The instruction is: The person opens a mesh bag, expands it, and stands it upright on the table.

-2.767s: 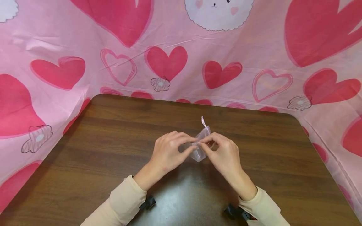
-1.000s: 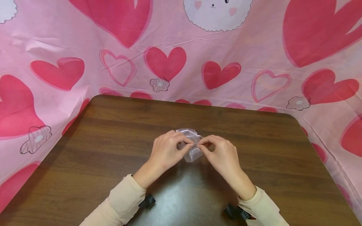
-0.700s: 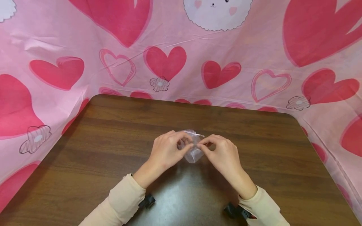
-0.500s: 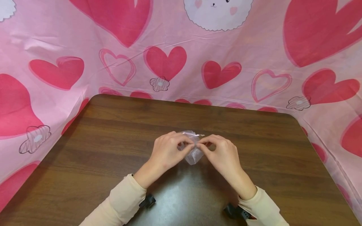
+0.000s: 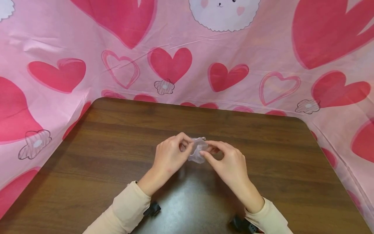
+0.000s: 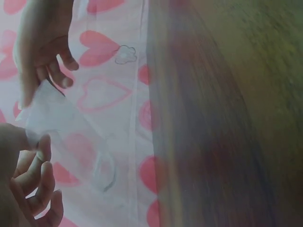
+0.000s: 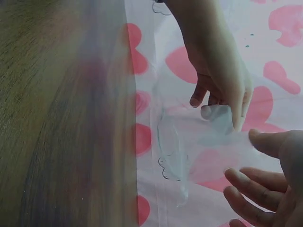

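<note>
Above the table — both hands' fingers pinch a sheer pouch between them.

We lose most of the sheer pouch behind the fingers of the left hand and right hand. Both wrist views smear the table; a pouch's drawstring, perhaps, shows only as a faint curve. Frame edges crop both sleeves.

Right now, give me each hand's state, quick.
Left hand: pinching the sheer pouch.
Right hand: pinching the same pouch from the other side.
</note>
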### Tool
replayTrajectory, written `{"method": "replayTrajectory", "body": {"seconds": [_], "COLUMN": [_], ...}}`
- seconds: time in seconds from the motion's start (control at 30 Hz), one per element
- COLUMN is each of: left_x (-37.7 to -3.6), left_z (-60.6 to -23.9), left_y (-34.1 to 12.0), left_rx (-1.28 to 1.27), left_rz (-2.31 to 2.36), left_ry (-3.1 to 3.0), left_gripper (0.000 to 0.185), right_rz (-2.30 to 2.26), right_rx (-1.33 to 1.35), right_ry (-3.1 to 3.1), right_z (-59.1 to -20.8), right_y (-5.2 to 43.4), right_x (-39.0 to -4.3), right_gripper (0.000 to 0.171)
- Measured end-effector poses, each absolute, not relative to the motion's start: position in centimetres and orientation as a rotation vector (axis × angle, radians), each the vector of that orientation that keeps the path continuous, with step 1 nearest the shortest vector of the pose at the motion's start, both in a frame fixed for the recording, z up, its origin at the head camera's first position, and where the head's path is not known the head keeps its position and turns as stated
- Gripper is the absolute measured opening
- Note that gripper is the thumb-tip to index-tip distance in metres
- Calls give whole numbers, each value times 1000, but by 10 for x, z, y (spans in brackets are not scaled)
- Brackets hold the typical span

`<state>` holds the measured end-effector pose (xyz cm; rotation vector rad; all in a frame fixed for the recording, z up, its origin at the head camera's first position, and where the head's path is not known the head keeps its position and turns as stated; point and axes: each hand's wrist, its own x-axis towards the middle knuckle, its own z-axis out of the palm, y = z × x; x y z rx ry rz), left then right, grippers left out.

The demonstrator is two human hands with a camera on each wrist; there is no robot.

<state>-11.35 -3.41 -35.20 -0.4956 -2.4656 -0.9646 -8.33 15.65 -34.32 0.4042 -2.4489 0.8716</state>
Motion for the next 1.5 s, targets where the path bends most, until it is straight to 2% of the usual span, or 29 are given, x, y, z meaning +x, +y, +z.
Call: {"method": "replayTrajectory", "body": {"seconds": [0.1,0.4,0.67,0.87,1.0,1.13,1.5], "left_x": [-112,-110,-111,-112,-112,-113,-111], "left_z": [-351,-349,-349,-348,-348,-349,-350], "left_y": [-33,-36,-40,-43,-43,-42,-41], "left_rx": [-489,-494,-531,-724,-832,-832,-708], "left_rz": [-1013,-1054,-1015,-989,-972,-967,-914], "left_ry": [-2457,-2462,-2504,-2501,-2514,-2495,-2433], "left_gripper": [8,14,16,31,22,12,11], "right_rz": [856,859,841,833,851,867,893], "right_rx": [375,349,351,406,484,534,521], "right_ry": [-2472,-2432,-2429,-2492,-2491,-2478,-2487], "right_z": [-343,-342,-341,-341,-343,-343,-343], "right_y": [157,163,164,161,160,161,160], "right_x": [-84,-87,-87,-84,-83,-83,-83], "right_gripper": [31,11,13,18,22,25,18]}}
